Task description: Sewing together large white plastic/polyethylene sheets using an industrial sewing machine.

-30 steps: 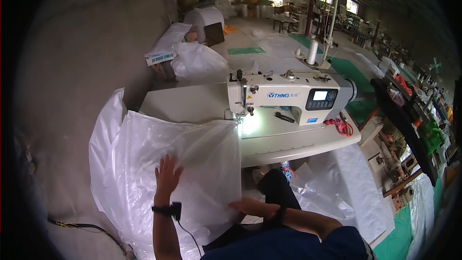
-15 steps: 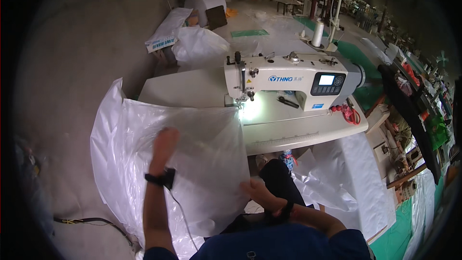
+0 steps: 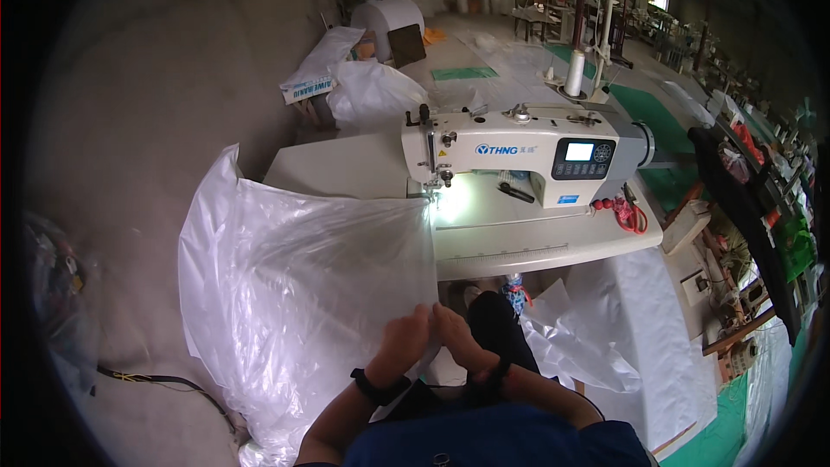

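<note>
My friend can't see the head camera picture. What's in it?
A person's bare left hand and bare right hand hold the right edge of a big, shiny white plastic sheet, which reaches the lit end of a long white sewing machine.

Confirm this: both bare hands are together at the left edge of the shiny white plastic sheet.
Not left: the head view shows the bare left hand and bare right hand together at the right edge of the shiny white plastic sheet.

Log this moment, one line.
left hand: at right edge of white sheet | right hand: same edge, beside left | sheet corner: at sewing machine
</note>
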Motion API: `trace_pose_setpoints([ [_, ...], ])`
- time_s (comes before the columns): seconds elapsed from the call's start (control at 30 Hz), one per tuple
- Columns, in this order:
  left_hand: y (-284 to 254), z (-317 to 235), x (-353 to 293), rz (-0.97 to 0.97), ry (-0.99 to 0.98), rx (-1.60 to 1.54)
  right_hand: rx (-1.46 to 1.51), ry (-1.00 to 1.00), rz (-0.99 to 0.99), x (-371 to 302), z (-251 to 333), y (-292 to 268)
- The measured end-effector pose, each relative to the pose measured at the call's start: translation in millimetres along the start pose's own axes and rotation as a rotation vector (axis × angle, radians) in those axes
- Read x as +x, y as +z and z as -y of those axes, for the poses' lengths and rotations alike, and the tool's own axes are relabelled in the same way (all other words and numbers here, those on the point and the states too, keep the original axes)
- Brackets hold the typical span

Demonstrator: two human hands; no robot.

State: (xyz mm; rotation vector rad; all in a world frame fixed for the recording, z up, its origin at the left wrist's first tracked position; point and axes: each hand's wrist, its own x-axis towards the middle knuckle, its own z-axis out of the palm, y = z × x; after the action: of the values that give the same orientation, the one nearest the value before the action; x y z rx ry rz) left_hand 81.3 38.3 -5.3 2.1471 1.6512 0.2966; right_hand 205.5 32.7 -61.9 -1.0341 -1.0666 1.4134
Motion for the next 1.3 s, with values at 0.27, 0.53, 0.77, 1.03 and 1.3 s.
trace_pose_setpoints([
  [0.27, -12, -2, 13, 0.151, 0.224, -0.191, -0.443, -0.086, -0.073, 52, -9, -19],
  [0.53, -19, 56, 169, -0.439, 0.420, -0.072, -0.500, -0.237, -0.218, 26, 20, 4],
  [0.77, -23, 27, 167, -0.266, 0.453, 0.451, -1.528, -0.801, 0.072, 43, -19, -41],
  [1.03, -44, 83, 76, -0.218, 0.614, 0.092, -1.092, -0.274, 0.043, 34, 10, -30],
  [1.3, -67, 161, 50, -0.378, -0.231, 0.332, -1.245, -0.301, -0.048, 72, 46, -15],
])
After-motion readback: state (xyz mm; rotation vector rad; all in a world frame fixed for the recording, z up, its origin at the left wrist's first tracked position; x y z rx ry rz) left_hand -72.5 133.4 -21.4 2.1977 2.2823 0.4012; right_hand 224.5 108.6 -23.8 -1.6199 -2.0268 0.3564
